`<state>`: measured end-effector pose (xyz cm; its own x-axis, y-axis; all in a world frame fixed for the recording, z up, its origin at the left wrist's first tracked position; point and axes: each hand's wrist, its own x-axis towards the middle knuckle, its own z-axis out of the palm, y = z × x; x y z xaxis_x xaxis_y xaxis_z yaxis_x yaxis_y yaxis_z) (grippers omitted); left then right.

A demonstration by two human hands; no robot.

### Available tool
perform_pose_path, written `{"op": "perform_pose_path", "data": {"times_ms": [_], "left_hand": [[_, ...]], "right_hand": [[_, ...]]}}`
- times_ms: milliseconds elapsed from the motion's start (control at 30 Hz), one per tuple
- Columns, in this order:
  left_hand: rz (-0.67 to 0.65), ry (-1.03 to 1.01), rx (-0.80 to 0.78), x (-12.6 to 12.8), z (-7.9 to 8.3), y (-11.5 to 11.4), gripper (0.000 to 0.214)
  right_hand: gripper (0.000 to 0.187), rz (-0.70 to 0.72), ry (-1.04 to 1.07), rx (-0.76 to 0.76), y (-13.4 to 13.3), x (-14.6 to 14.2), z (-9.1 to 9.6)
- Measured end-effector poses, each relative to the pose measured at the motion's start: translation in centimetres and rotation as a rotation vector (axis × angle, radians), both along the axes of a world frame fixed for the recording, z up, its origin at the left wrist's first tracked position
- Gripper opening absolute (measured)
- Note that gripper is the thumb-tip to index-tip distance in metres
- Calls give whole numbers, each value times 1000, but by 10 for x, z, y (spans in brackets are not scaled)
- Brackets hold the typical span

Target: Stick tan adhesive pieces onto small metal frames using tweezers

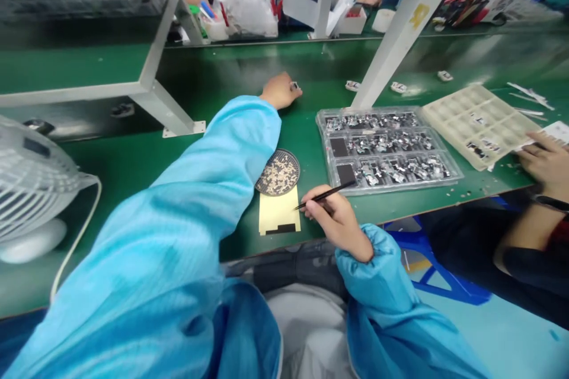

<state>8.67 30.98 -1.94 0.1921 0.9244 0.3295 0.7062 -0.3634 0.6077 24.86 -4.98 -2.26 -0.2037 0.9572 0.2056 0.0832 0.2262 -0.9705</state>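
My left hand (pixel 279 90) reaches far out over the green conveyor belt (pixel 231 80), fingers closed around a small white-and-black part (pixel 294 86). My right hand (pixel 334 213) rests at the near table edge and grips black tweezers (pixel 326 194), tips pointing left toward a yellow card (pixel 278 213). A round dish of small parts (pixel 278 172) lies just beyond the card. A clear plastic tray (pixel 386 148) with three rows of small metal parts sits to the right of my right hand.
A cream compartment tray (pixel 478 121) lies at the right, with another person's hand (pixel 544 160) beside it. Small parts (pixel 399 87) lie on the belt. A white frame post (pixel 395 35) slants up from the belt. A white fan (pixel 31 189) stands at the left.
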Motion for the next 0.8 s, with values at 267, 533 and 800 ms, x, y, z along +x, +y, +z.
{"op": "perform_pose_path", "data": {"times_ms": [267,533,800], "left_hand": [[-160,-445,-152,-65,34,-194,22],[-493,-569,-774,-111,25,-303,28],[-532,-479,-675,-109,17,-309,19]], "right_hand": [[10,127,-165,186,-1,-3,1],[12,160,-301,141,0,-7,4],[10,145,-156,106,2,-3,6]]}}
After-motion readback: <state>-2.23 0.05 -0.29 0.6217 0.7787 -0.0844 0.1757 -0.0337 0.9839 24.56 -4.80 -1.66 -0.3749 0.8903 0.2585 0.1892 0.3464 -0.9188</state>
